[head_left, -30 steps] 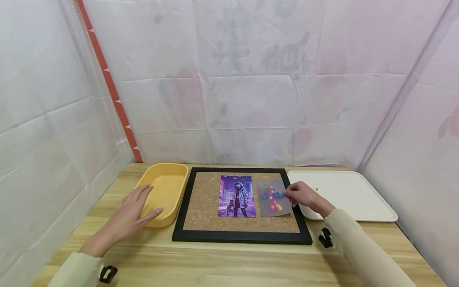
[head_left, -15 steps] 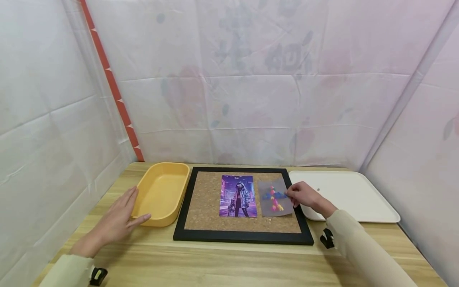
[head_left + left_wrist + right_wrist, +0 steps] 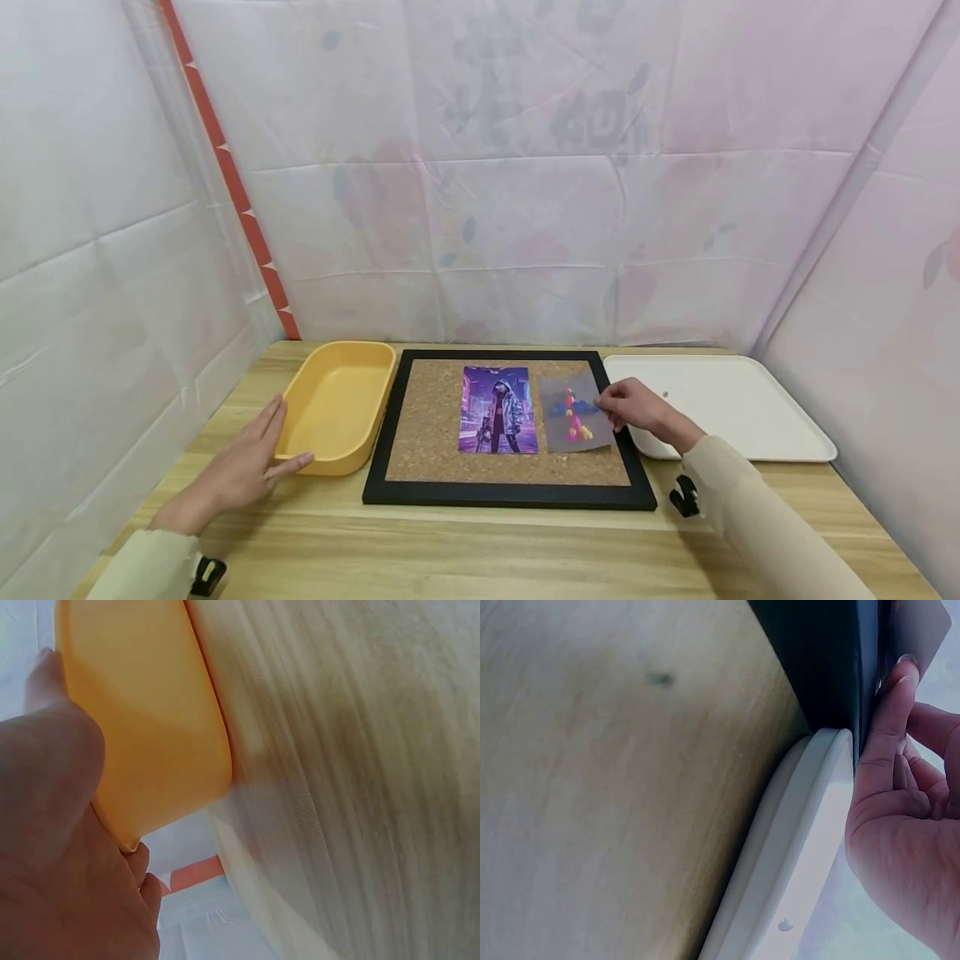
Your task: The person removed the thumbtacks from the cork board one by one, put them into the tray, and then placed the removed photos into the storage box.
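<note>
A grey print (image 3: 561, 427) is pinched at its right edge by the right hand (image 3: 639, 407), not yet released over the corkboard (image 3: 426, 425); a purple print (image 3: 497, 410) is laid beside it (whether fastened cannot be told). A yellow tray (image 3: 337, 408) is touched by the left hand (image 3: 234, 468), fingers straight.

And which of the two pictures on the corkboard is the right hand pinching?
The grey picture with the multicoloured figure: the right hand pinches its right edge, while neither hand touches the purple picture.
</note>
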Available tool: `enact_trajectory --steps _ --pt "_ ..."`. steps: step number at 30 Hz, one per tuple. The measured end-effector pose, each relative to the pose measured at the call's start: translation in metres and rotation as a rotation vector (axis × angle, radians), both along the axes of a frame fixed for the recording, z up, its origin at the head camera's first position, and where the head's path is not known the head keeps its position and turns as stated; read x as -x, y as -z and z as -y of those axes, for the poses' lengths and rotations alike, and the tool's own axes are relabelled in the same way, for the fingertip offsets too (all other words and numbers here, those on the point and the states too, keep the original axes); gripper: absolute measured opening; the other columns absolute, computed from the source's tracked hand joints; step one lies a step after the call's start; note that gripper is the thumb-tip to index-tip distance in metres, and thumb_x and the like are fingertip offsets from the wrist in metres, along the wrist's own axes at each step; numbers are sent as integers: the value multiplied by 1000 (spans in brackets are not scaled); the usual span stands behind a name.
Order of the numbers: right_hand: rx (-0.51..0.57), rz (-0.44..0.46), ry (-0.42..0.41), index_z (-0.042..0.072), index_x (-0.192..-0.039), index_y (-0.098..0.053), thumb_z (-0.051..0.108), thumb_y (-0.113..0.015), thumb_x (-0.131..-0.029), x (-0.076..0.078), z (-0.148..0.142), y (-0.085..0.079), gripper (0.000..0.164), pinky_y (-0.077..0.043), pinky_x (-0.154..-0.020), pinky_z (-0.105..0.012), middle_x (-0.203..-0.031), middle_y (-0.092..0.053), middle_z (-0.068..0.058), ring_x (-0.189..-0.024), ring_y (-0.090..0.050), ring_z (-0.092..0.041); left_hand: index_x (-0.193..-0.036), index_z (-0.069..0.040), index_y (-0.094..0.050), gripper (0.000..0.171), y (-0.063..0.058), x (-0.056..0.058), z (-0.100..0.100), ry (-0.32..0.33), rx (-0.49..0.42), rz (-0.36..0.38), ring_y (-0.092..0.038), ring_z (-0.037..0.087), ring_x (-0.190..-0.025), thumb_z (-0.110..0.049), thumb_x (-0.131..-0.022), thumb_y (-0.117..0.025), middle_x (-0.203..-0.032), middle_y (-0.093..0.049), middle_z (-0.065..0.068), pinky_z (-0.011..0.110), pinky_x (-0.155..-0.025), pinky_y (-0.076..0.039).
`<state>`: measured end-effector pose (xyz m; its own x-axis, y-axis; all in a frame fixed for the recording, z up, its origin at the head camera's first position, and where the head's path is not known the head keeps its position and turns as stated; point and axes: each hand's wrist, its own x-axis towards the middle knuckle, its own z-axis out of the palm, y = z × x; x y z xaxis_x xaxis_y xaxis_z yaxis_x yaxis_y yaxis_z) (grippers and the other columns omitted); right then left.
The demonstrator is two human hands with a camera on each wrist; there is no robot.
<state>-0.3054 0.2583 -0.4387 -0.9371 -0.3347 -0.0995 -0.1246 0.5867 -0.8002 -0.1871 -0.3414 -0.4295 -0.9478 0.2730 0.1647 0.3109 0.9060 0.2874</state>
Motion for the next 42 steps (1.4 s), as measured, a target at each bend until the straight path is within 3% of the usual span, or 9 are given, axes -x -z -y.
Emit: enact_trajectory --steps 22,32,42 --pt "24 19 4 -7 -93 -66 10 -51 -106 -3 5 0 26 -56 -62 -30 -72 -59 -5 -64 -58 -14 -152 22 -13 104 -5 -1 3 -23 6 42 -19 59 -146 -52 -99 -62 -161 -8 41 69 -114 -25" --pt "118 61 13 -10 -97 -66 10 -50 -108 -3 0 3 28 -56 -64 -30 -76 -58 -5 -69 -57 -15 -152 23 -12 107 -6 3 1 -20 5 76 -18 60 -146 -54 -98 -63 -161 -7 41 71 -113 -26" --pt "201 90 1 -13 -108 -65 12 -49 -109 0 -8 -6 30 -57 -67 -30 -81 -61 -5 -72 -60 -14 -151 24 -12 106 -6 5 -2 -13 7 84 -18 61 -145 -53 -98 -63 -160 -8 43 71 -113 -25"
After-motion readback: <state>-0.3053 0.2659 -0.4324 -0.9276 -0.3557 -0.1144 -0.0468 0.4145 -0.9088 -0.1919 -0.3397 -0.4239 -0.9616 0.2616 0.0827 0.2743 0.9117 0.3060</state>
